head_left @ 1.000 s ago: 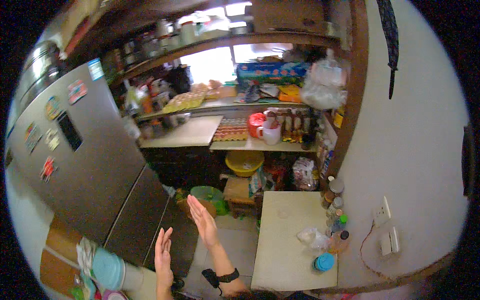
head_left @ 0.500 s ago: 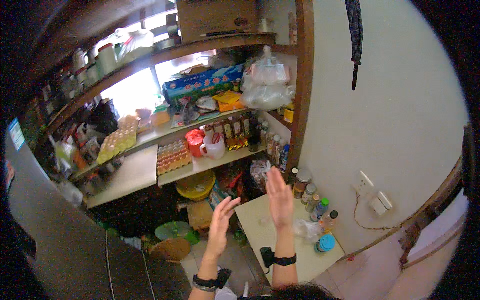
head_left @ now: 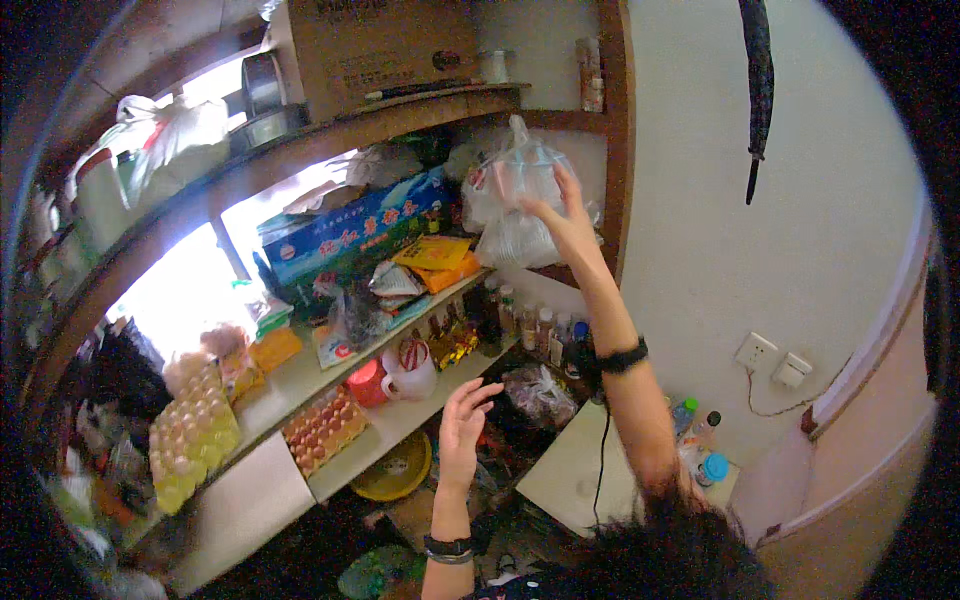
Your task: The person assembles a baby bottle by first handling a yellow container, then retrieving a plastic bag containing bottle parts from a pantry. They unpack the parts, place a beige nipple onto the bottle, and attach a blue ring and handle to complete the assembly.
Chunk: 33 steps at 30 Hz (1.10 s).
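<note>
My right hand (head_left: 568, 222) is raised to the clear plastic bags (head_left: 515, 200) at the right end of the middle shelf. Its thumb and fingers are apart, in front of the bags; I cannot tell whether they touch. Pale stacked items show through the plastic. Lower down, my left hand (head_left: 463, 425) hangs in the air with loosely spread fingers and nothing in them. Behind it on the lower shelf are a white plastic jug (head_left: 410, 372) and a red container (head_left: 367, 383). Both wrists wear black bands.
A blue box (head_left: 350, 235) and yellow packets (head_left: 437, 254) sit on the middle shelf. Egg trays (head_left: 325, 430) lie to the left. Bottles (head_left: 545, 330) line the lower right corner. Below are a pale tabletop (head_left: 565, 470) and a yellow basin (head_left: 400, 470). An umbrella (head_left: 757, 100) hangs by the wall.
My right hand has risen from over the tabletop to the plastic bags. The left stays low, a little to the right. The view has shifted up and closer to the shelves.
</note>
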{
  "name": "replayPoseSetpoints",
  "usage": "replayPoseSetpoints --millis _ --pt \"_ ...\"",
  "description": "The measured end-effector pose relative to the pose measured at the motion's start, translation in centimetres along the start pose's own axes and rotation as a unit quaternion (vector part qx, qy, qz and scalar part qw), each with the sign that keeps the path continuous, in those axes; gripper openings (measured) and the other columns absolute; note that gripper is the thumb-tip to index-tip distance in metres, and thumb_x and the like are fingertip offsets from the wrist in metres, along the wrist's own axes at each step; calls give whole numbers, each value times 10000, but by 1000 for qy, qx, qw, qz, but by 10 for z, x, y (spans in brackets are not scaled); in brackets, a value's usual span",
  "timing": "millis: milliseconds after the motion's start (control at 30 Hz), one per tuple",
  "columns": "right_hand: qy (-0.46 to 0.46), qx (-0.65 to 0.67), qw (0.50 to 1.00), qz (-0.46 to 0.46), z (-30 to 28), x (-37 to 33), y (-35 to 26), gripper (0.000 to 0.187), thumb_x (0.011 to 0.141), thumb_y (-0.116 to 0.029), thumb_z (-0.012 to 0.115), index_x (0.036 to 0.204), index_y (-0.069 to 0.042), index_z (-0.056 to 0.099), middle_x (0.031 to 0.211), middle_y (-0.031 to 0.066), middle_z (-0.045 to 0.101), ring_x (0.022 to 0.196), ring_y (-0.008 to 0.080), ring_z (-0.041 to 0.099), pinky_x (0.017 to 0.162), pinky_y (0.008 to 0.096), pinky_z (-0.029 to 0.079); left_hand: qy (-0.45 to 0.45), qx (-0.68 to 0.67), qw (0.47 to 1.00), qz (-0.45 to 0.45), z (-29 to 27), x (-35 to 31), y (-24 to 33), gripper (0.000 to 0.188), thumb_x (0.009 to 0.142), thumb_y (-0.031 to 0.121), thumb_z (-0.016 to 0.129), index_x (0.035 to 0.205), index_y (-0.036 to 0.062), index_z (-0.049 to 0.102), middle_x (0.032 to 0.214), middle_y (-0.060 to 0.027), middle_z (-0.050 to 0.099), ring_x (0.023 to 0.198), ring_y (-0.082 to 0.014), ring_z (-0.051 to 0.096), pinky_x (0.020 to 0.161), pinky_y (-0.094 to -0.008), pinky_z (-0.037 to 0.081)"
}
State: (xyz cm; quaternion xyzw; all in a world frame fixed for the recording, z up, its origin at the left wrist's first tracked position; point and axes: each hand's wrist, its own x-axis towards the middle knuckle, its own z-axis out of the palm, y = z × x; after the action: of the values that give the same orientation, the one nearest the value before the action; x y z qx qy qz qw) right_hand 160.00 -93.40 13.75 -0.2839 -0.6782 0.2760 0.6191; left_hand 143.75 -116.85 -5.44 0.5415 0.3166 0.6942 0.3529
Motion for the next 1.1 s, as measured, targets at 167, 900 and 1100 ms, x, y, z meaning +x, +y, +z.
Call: replayPoseSetpoints --millis 167,900,1100 --pt "86 -374 923 34 40 89 67 1361 620 -670 882 1643 -115 176 1666 246 249 1542 424 234 1210 576 240 -15 -38 999 -15 -57 28 -17 410 1069 226 520 1421 18 491 1364 -164 629 1295 -255 576 1105 -411 433" --pt "283 -377 854 -222 66 127 108 974 714 -560 872 1405 -24 443 1321 246 548 1223 442 518 1054 542 417 -93 -113 980 -135 -123 43 -80 329 1038 130 580 1347 21 559 1278 -135 659 1252 -241 600 1086 -400 455" --pt "296 -219 918 -144 46 159 79 979 712 -497 904 1414 -30 408 1349 214 543 1264 369 522 1061 473 434 -121 -117 977 -129 -115 41 -91 326 1028 106 597 1342 25 561 1260 -122 672 1221 -213 612 1069 -368 454"
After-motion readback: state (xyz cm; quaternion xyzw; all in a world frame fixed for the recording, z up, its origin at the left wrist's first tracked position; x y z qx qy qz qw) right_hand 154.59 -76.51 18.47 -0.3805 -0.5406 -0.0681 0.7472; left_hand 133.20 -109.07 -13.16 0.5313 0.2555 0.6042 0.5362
